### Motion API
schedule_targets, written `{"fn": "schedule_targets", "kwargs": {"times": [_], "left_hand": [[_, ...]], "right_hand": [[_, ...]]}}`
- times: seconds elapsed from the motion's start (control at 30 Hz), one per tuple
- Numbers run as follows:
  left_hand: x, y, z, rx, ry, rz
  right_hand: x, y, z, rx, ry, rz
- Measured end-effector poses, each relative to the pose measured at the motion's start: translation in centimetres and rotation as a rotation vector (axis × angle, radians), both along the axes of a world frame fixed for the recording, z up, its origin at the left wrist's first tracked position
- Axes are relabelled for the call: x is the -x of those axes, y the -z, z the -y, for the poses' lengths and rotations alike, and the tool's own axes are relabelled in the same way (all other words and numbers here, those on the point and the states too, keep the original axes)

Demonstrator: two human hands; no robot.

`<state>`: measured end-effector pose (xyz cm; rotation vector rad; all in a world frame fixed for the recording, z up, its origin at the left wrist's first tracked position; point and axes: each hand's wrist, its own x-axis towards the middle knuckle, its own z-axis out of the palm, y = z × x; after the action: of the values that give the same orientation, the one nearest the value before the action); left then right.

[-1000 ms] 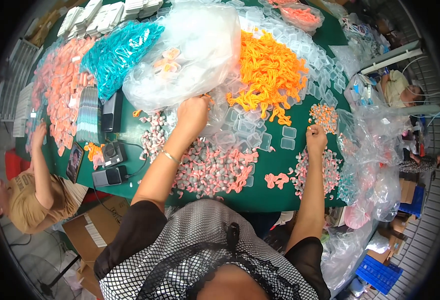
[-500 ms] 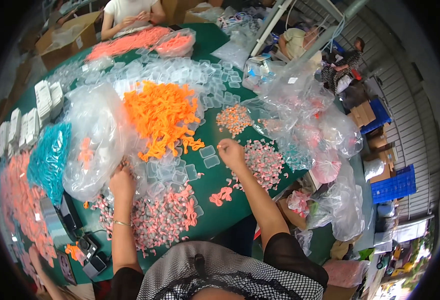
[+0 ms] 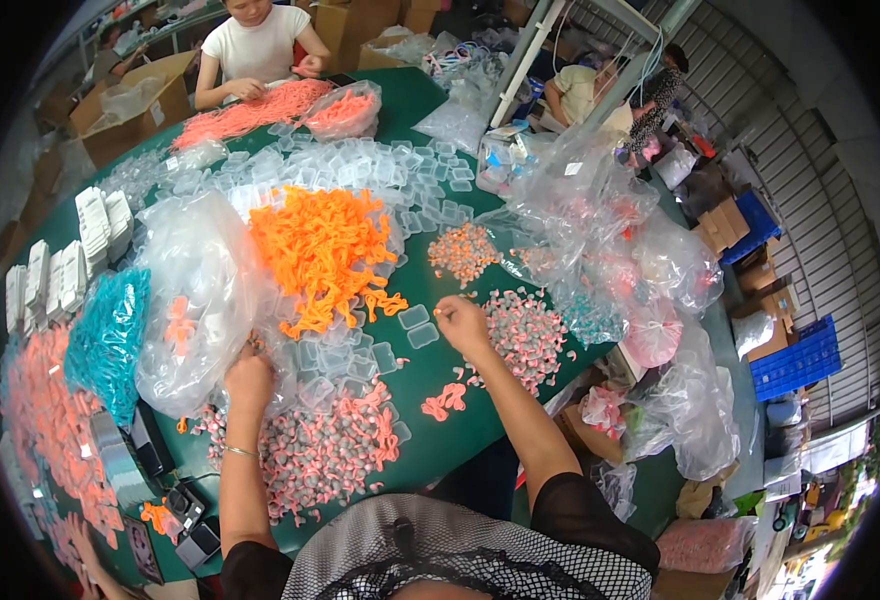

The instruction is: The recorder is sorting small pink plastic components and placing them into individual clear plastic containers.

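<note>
My left hand [image 3: 250, 378] reaches to the side of a large clear plastic bag [image 3: 192, 340], its fingers curled and partly hidden against the plastic. Over the green table, my right hand [image 3: 465, 328] pinches its fingertips together; a tiny orange speck shows there, too small to name. Two clear small plastic boxes [image 3: 417, 327] lie just left of that hand. Beside its wrist spreads a heap of small pink-and-grey pieces [image 3: 527, 340]. A similar pink-and-grey heap [image 3: 315, 455] lies by my left forearm. Small orange-and-grey pieces [image 3: 463, 253] are piled beyond my right hand.
Bundled orange cords [image 3: 322, 262] form a tall heap mid-table, with many clear boxes [image 3: 345, 360] around it. A teal bag [image 3: 110, 340] and white stacks [image 3: 100, 225] stand left. Clear bags [image 3: 650, 270] crowd the right. A co-worker [image 3: 260, 45] sits across, handling pink cords [image 3: 250, 115].
The view has shifted slightly, showing more of the co-worker across the table, whose hands are now farther apart. My two hands stay at nearly the same places, with the right fingertips still pinched.
</note>
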<state>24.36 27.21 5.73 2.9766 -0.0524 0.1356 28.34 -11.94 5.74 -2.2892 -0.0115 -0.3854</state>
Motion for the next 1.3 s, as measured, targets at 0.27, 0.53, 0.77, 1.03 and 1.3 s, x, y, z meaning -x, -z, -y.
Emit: {"fn": "schedule_targets", "kwargs": {"times": [0.27,0.53,0.77,1.03,1.3], "left_hand": [[0.2,-0.9,0.3,0.172,0.022,0.149],[1.3,-3.0,0.3,0.447,-0.035,0.126],[2.8,-4.9,2.8,1.343,-0.031,0.069],[0.5,-6.3,13.1,1.621,0.117,-0.245],[-2.6,-2.3,21.4,1.071,0.208,-0.299]], "right_hand": [[0.1,0.3,0.5,-0.04,0.022,-0.063],[0.7,-0.3,0.3,-0.183,0.006,-0.108],[2.0,-1.2,-0.6,-0.259,-0.059,-0.075],[1.5,0.6,1.6,-0.386,-0.08,-0.022],[2.1,0.8,1.3,-0.072,-0.048,0.043]]}}
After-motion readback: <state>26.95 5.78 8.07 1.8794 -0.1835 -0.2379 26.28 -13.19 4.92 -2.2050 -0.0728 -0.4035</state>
